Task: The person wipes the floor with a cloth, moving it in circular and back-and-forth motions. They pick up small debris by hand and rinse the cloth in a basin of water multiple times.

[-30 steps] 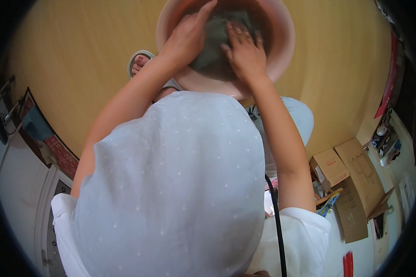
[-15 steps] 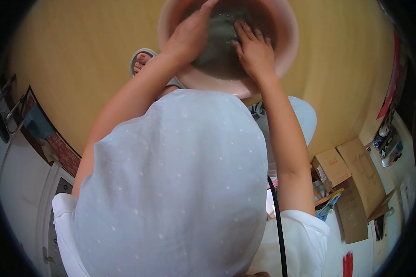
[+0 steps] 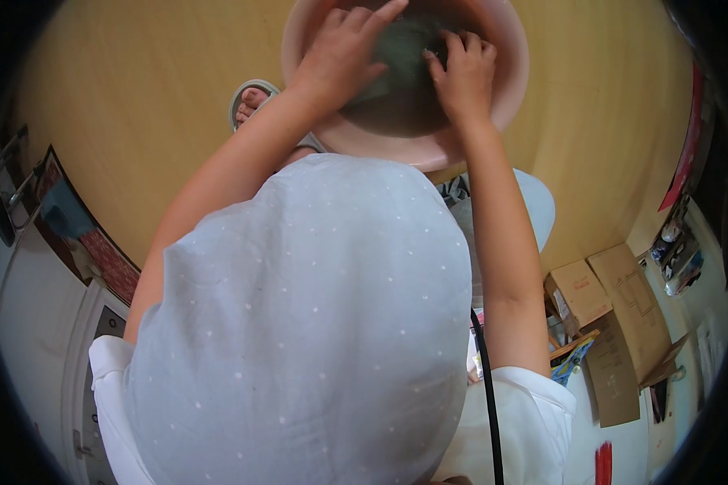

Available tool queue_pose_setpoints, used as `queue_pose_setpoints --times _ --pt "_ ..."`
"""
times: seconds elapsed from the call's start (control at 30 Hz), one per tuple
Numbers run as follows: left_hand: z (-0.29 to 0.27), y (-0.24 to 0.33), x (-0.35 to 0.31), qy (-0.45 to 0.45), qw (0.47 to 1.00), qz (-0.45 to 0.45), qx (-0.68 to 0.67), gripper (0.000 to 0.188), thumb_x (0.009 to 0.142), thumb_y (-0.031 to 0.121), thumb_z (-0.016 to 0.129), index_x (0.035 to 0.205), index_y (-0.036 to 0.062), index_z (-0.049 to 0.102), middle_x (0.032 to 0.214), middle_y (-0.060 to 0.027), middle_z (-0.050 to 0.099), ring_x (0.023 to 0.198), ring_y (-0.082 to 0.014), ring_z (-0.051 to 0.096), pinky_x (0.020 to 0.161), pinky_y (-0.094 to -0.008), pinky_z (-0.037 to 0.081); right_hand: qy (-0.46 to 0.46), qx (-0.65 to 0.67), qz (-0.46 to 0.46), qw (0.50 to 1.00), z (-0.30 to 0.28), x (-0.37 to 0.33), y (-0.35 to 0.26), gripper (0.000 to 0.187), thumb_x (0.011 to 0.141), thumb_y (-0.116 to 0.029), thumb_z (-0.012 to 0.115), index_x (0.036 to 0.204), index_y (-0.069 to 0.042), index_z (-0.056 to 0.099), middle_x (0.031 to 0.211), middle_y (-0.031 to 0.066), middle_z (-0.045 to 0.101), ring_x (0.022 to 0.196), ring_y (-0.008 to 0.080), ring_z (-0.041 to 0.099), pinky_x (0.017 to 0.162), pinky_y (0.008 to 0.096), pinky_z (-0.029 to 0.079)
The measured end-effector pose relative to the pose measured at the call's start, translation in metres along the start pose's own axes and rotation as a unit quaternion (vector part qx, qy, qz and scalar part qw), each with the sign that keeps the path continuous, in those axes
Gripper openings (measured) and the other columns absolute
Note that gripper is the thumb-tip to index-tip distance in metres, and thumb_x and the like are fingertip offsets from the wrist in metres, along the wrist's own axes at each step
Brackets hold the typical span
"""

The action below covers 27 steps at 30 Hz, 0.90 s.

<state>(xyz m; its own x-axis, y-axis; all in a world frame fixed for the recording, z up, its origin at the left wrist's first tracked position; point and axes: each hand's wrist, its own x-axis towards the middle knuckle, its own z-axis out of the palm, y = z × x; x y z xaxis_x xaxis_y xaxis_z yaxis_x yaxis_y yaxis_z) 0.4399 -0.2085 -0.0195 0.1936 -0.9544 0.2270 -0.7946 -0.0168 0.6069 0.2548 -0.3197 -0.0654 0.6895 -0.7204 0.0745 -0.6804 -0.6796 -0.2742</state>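
Note:
A pink round basin [image 3: 408,150] stands on the floor in front of me, partly cut off by the top of the picture. It holds dark, cloudy water [image 3: 400,117]. A pale green-grey thing [image 3: 404,61], perhaps cloth, shows blurred under the surface. Over the basin's left side is my left hand [image 3: 341,55], its fingers apart and the index finger stretched forward. My right hand [image 3: 467,85] is at the right side of the water, with the thumb and fingers spread and slightly bent. Neither hand visibly grips anything.
A sandalled foot [image 3: 252,105] is close to the basin's left side. Light blue dotted fabric [image 3: 315,299] covers much of the lower view. A black cable [image 3: 487,388] hangs beside it. Cardboard boxes [image 3: 631,303] stand at the right, and a dark red mat [image 3: 109,263] lies left.
My right hand has drawn up and slightly right, its fingers now bent rather than lying flat. The left hand's fingers have spread apart. The pale shape in the water has shifted.

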Motion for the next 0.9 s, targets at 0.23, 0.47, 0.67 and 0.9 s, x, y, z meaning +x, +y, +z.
queue_pose_setpoints --times 0.23,0.47,0.67,0.9 --pt "0.028 -0.02 -0.022 -0.093 0.995 -0.002 0.046 0.088 0.08 -0.006 0.061 0.157 0.0251 0.031 0.114 -0.0148 0.062 0.105 -0.0368 0.059 0.097 -0.0453 0.049 -0.03 0.068 -0.005 0.997 0.001 0.004 0.01 0.018 0.087 -0.014 0.068 0.103 -0.007 0.073 0.113 0.0121 0.067 0.11 0.0375 0.056 0.098 0.0441 0.046" --pt "0.006 -0.012 -0.015 -0.129 0.982 -0.107 -0.082 0.076 0.087 0.0 0.056 0.157 0.0133 0.027 0.115 -0.0202 0.062 0.099 -0.0385 0.062 0.091 -0.047 0.05 0.028 0.067 -0.01 0.997 -0.009 0.003 0.008 0.017 0.09 -0.014 0.066 0.103 -0.008 0.074 0.114 0.0074 0.068 0.112 0.033 0.057 0.098 0.0427 0.047" --pt "0.013 -0.021 -0.016 0.005 0.991 -0.031 -0.131 0.067 0.09 -0.006 0.047 0.152 0.0035 0.024 0.091 -0.025 0.063 0.08 -0.042 0.065 0.076 -0.0468 0.053 -0.004 0.011 -0.035 0.999 -0.004 -0.005 -0.003 0.019 0.088 -0.019 0.069 0.103 -0.008 0.071 0.122 0.0104 0.065 0.121 0.0356 0.051 0.103 0.0501 0.039" --pt "0.006 -0.013 -0.009 -0.018 0.956 -0.198 -0.214 0.043 0.096 0.007 0.06 0.133 0.003 0.038 0.072 -0.0164 0.058 0.069 -0.0346 0.064 0.063 -0.0451 0.049 -0.146 0.459 0.16 0.862 -0.02 0.002 0.0 0.018 0.096 -0.02 0.064 0.101 -0.003 0.067 0.094 0.0086 0.067 0.088 0.0192 0.06 0.082 0.031 0.047"
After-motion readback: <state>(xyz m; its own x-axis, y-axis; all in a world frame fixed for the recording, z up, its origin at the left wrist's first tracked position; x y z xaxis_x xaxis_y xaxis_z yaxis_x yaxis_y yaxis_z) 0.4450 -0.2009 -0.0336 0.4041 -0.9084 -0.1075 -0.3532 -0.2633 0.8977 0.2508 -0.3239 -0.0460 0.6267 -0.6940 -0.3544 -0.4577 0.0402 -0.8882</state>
